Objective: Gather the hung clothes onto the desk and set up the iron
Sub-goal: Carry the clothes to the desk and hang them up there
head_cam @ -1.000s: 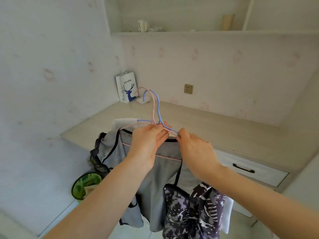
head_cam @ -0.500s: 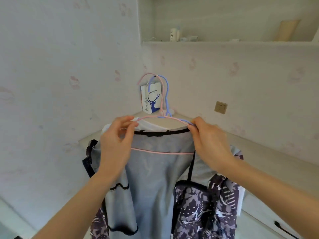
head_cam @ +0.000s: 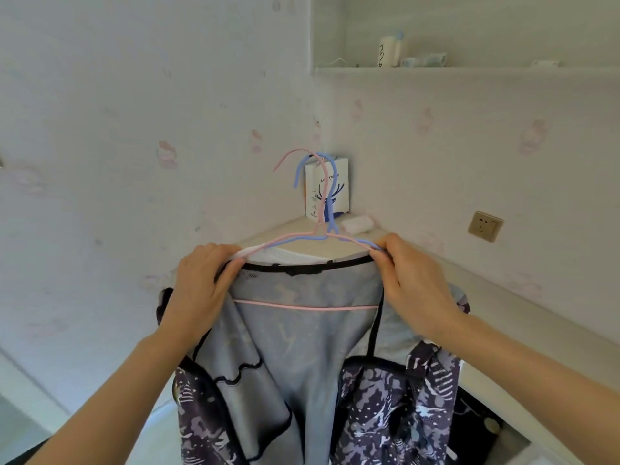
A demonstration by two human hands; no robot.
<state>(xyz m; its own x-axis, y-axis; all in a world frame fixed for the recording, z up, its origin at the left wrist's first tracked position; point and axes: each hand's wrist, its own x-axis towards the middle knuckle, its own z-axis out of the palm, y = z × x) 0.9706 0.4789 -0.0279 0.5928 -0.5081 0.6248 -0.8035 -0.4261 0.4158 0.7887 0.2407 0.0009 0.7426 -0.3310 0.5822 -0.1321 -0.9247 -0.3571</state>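
Pale wallpapered walls meeting at a corner, with a light desk (head_cam: pixel 523 337) along the right wall. Hidden behind the raised clothes: most of the desk's left end and front edge. Cut off at the bottom of the view: hems of the grey black-trimmed garment (head_cam: pixel 302 347) and of the dark patterned fabric (head_cam: pixel 385 424) hanging at both sides of it; whether 1 piece with the grey or a separate garment, unclear. Only a strip of white cloth (head_cam: pixel 285 255) showing above the grey collar, its kind impossible to tell.

Lower bar of the pink hanger (head_cam: pixel 303 307) lying across the grey cloth; lower part of the blue hanger (head_cam: pixel 331 203) out of sight. 2 hooks free in the air, crossing in front of a white paper bag with a blue deer print (head_cam: pixel 340 176) at the desk's back corner.

Left hand (head_cam: pixel 198 286) curled over the left shoulder of the hangers, fingers wrapped round wire and cloth together. Right hand (head_cam: pixel 412 283) pinching the right shoulder wires, thumb and fingertips closed on them. Clothes held up off the desk, in front of its left end.

Just beside the bag, a small white roll (head_cam: pixel 357 224) on the desk. On the right wall, a beige socket (head_cam: pixel 485 226). Above, a shelf (head_cam: pixel 469 71) with a white cup (head_cam: pixel 385 53) and blurred small items. At lower right, a dark opening (head_cam: pixel 476 427) below the desk's front edge, contents unclear.
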